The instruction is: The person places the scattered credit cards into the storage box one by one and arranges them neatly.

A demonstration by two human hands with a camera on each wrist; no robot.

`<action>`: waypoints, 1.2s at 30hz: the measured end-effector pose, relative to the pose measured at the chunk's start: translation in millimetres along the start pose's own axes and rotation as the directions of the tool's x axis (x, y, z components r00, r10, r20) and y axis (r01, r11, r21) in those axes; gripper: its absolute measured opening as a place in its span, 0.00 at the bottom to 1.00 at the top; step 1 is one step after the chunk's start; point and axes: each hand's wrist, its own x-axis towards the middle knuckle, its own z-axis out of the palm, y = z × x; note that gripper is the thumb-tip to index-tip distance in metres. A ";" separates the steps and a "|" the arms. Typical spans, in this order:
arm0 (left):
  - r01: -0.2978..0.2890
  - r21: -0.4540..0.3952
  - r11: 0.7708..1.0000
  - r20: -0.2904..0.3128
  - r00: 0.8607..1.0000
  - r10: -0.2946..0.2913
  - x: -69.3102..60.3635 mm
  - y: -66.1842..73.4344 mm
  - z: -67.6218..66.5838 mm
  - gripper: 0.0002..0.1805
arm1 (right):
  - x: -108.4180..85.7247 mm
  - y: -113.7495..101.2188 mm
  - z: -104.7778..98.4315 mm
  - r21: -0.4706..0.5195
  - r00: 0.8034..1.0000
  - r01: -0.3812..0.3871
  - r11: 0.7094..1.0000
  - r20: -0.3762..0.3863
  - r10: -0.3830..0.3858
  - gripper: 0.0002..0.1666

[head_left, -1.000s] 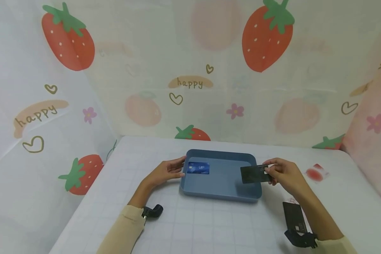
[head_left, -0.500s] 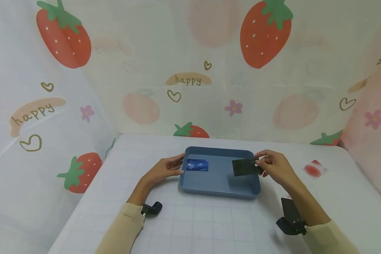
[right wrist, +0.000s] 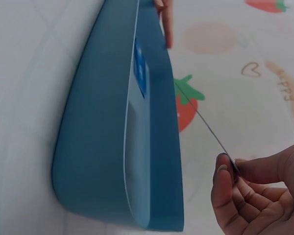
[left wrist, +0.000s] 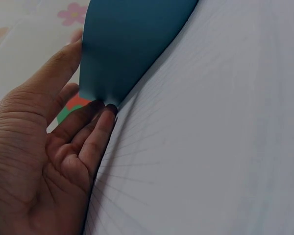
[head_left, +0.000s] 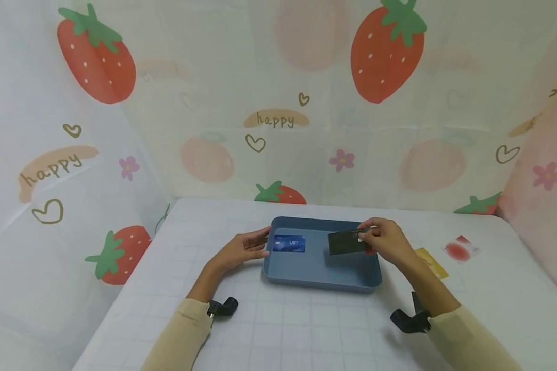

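A shallow blue tray (head_left: 301,269) sits on the table, with a blue VIP card (head_left: 289,243) lying flat in its left part. My right hand (head_left: 386,241) pinches a black card (head_left: 343,242) by one end, between thumb and fingers, and holds it tilted over the right half of the tray. Edge-on, that card looks like a thin line in the right wrist view, above the tray rim. Against the tray's left end rests my left hand (head_left: 239,251); in the left wrist view its fingertips (left wrist: 107,115) touch the tray's lower wall.
To the right of the tray, a yellow card (head_left: 432,264) lies partly behind the right forearm. Farther right is a clear card with a red print (head_left: 459,251). Another black card (head_left: 416,303) is mostly hidden by the right wrist camera. A patterned cloth hangs behind the table.
My right hand has moved left with the black card, from the tray's right rim to over its inside. The yellow card has come into view. The left hand stays at the tray.
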 end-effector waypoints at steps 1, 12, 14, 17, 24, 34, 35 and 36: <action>0.000 -0.001 1.000 -0.001 1.000 0.000 -0.1 0.1 0.2 0.41 | 1.8 -0.1 1.5 0.003 1.000 0.000 1.000 0.003 0.000 0.14; -0.034 -0.027 0.999 0.002 0.999 0.034 3.4 -3.2 -0.5 0.40 | 17.9 -3.2 15.4 -0.028 1.000 -0.001 1.000 0.024 0.002 0.13; -0.034 -0.033 0.999 0.002 0.999 0.034 3.6 -3.1 -0.9 0.40 | 21.7 -2.3 17.9 -0.034 1.000 0.006 0.999 0.025 -0.006 0.13; -0.029 -0.041 0.999 0.006 1.000 0.030 3.6 -2.4 -1.4 0.41 | 26.4 -1.3 21.4 -0.036 1.000 0.011 0.999 0.027 -0.010 0.12; -0.017 -0.046 0.999 0.003 1.000 0.017 1.6 -1.3 -0.3 0.41 | 30.1 2.2 32.8 -0.070 0.999 0.030 0.997 0.026 -0.028 0.10; -0.017 -0.029 0.999 -0.001 1.000 0.017 1.4 -3.7 0.1 0.41 | 36.6 6.3 42.9 -0.148 1.000 0.015 0.989 -0.003 -0.016 0.07; -0.019 -0.031 0.999 0.000 1.000 0.019 1.7 -3.6 -0.5 0.41 | 37.8 5.6 43.2 -0.156 1.000 0.014 0.988 -0.005 -0.015 0.07; -0.023 -0.031 0.999 0.001 1.000 0.023 2.1 -3.5 -1.1 0.41 | 39.0 4.7 43.6 -0.166 1.000 0.013 0.986 -0.008 -0.015 0.06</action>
